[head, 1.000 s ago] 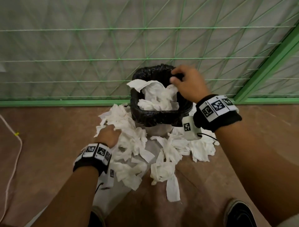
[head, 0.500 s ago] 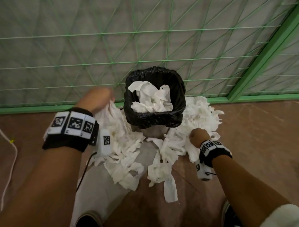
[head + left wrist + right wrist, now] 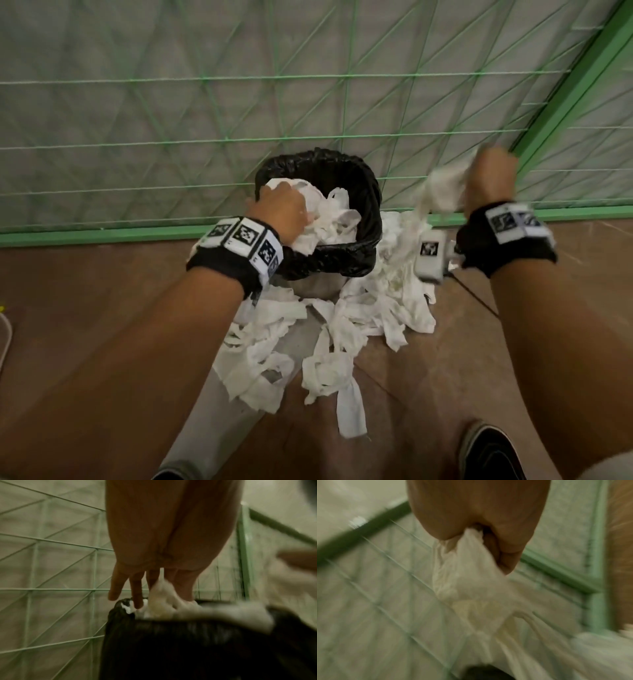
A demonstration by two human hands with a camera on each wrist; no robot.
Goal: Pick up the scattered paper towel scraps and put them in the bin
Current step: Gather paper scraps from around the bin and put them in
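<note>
Left hand [image 3: 281,214]: lowered, fingers [image 3: 137,588] straight, pointing down. Right hand [image 3: 489,185]: raised, fist closed, clutching a white wad [image 3: 471,574].

Dim, even light; wrist views dark, motion-blurred

Since a second ago the two hands have swapped roles. The left hand [image 3: 281,212], which was down on the floor scraps [image 3: 274,359] left of the bin [image 3: 371,219] and then lifted a bunch, is now over the bin's mouth, fingers [image 3: 137,588] straight, on the paper [image 3: 329,219] inside. The right hand [image 3: 489,181], first at the bin's rim, then low in the pile on the right, is now raised beside the bin, gripping a trailing bunch of scraps [image 3: 442,188].
</note>
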